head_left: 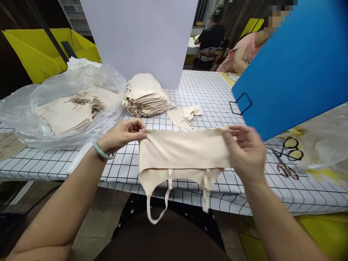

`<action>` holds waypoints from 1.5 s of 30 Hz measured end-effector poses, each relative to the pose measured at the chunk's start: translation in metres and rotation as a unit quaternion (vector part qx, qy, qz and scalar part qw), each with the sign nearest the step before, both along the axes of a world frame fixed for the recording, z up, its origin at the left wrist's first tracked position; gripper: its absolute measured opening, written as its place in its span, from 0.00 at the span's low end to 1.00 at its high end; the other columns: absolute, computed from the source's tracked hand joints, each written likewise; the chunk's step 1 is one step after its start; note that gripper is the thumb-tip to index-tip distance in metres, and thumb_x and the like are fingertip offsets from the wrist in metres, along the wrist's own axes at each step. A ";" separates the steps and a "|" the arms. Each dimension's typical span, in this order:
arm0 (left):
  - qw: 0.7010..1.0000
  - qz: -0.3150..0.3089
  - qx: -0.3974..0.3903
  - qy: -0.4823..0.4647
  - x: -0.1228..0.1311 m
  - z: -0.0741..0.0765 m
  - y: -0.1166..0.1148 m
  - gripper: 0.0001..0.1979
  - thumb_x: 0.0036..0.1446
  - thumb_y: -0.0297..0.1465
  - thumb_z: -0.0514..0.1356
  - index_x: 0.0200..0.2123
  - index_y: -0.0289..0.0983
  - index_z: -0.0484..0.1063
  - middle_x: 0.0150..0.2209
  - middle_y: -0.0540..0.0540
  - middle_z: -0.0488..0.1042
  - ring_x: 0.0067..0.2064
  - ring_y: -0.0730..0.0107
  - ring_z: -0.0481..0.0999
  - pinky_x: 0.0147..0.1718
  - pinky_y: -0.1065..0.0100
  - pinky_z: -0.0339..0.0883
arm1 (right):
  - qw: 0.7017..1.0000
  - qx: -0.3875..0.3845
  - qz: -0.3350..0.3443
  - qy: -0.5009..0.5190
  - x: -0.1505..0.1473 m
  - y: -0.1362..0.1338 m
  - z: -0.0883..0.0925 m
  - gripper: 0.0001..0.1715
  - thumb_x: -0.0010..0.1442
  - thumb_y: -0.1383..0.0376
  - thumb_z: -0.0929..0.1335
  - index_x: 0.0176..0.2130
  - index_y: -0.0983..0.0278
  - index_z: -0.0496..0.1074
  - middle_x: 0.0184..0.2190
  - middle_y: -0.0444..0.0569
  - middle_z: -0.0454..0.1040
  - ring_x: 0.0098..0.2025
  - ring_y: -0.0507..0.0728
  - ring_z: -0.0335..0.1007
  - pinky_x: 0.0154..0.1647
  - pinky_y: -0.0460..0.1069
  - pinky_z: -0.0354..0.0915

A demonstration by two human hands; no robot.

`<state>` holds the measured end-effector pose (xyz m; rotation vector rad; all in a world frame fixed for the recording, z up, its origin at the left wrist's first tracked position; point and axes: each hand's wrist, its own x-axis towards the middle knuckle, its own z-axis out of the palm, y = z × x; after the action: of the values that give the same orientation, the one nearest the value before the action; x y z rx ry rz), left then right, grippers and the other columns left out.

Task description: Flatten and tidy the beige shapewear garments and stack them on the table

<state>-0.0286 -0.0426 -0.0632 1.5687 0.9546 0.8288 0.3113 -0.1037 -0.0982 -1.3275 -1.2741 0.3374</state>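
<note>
A beige camisole-style bra top (185, 148) is stretched between my two hands, its wavy edge up and its thin straps dangling below the table's front edge. My left hand (123, 136), with a pale green bangle at the wrist, pinches the upper left corner. At the upper right corner my right hand (246, 152) grips the cloth between thumb and fingers. Behind the garment lies a small crumpled beige piece (185, 115). A tall stack of folded beige garments (148, 94) stands farther back, left of that piece.
On the left a clear plastic bag (108, 78) holds more beige garments (67, 112). Two pairs of scissors (288, 170) lie right on the checked tablecloth (206, 90). A white panel (141, 36) and a blue panel (293, 65) stand upright. Two people sit beyond the table.
</note>
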 end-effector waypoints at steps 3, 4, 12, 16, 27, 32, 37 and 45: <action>0.997 0.043 -0.015 0.060 0.005 -0.048 0.013 0.10 0.50 0.32 0.66 0.33 0.36 0.69 0.30 0.49 0.72 0.33 0.70 0.73 0.35 0.65 0.71 | 0.993 -0.117 0.018 -0.027 0.001 0.013 -0.053 0.17 0.61 0.54 0.69 0.47 0.60 0.72 0.35 0.46 0.73 0.26 0.51 0.65 0.26 0.49 0.66; 0.991 0.082 0.011 0.105 0.008 -0.061 0.013 0.08 0.51 0.30 0.64 0.33 0.36 0.69 0.32 0.48 0.73 0.36 0.67 0.74 0.39 0.61 0.72 | 0.989 -0.138 0.015 -0.058 0.003 0.015 -0.067 0.18 0.60 0.55 0.68 0.48 0.60 0.71 0.37 0.47 0.74 0.26 0.51 0.65 0.28 0.50 0.67; 0.878 0.075 0.274 0.385 0.024 -0.105 -0.066 0.17 0.54 0.28 0.60 0.48 0.37 0.68 0.50 0.39 0.71 0.53 0.50 0.69 0.50 0.50 0.68 | 0.961 -0.175 0.019 -0.211 0.023 -0.039 -0.105 0.21 0.63 0.55 0.66 0.53 0.58 0.68 0.46 0.52 0.74 0.43 0.60 0.71 0.44 0.57 0.70; 0.835 0.083 0.324 0.436 0.029 -0.115 -0.076 0.15 0.54 0.20 0.55 0.45 0.36 0.67 0.45 0.38 0.71 0.46 0.53 0.70 0.41 0.56 0.70 | 0.936 -0.182 0.009 -0.302 0.020 -0.055 -0.110 0.23 0.60 0.58 0.65 0.55 0.58 0.66 0.44 0.51 0.74 0.48 0.64 0.69 0.51 0.61 0.64; 0.851 0.162 0.296 0.402 0.016 -0.114 -0.080 0.07 0.58 0.23 0.54 0.38 0.40 0.63 0.37 0.44 0.70 0.39 0.59 0.70 0.37 0.60 0.66 | 0.897 -0.114 -0.055 -0.424 -0.003 -0.036 -0.112 0.11 0.61 0.66 0.63 0.45 0.61 0.69 0.35 0.50 0.74 0.38 0.61 0.67 0.42 0.55 0.56; 0.830 0.120 0.285 0.463 0.025 -0.110 -0.079 0.18 0.52 0.22 0.56 0.47 0.38 0.65 0.45 0.40 0.71 0.44 0.54 0.71 0.39 0.57 0.68 | 0.894 -0.105 -0.053 -0.433 0.001 -0.032 -0.113 0.09 0.61 0.66 0.64 0.43 0.61 0.69 0.33 0.50 0.74 0.36 0.61 0.66 0.41 0.54 0.55; 0.831 0.135 0.289 0.457 0.025 -0.112 -0.071 0.09 0.55 0.19 0.52 0.34 0.40 0.64 0.34 0.44 0.69 0.37 0.60 0.69 0.34 0.61 0.65 | 0.893 -0.117 -0.054 -0.432 -0.001 -0.031 -0.112 0.07 0.62 0.66 0.64 0.43 0.62 0.68 0.33 0.49 0.74 0.36 0.60 0.67 0.41 0.54 0.55; 0.847 0.152 0.253 0.442 0.026 -0.109 -0.086 0.18 0.48 0.25 0.58 0.45 0.40 0.64 0.45 0.41 0.69 0.45 0.54 0.70 0.40 0.57 0.67 | 0.891 -0.115 -0.054 -0.435 -0.004 -0.029 -0.112 0.08 0.60 0.67 0.64 0.42 0.61 0.68 0.32 0.49 0.73 0.35 0.61 0.65 0.40 0.54 0.55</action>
<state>-0.0024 -0.1285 -0.1725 2.3841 1.7827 0.5643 0.3077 -0.1330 -0.2100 -1.8408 -1.9221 -0.2409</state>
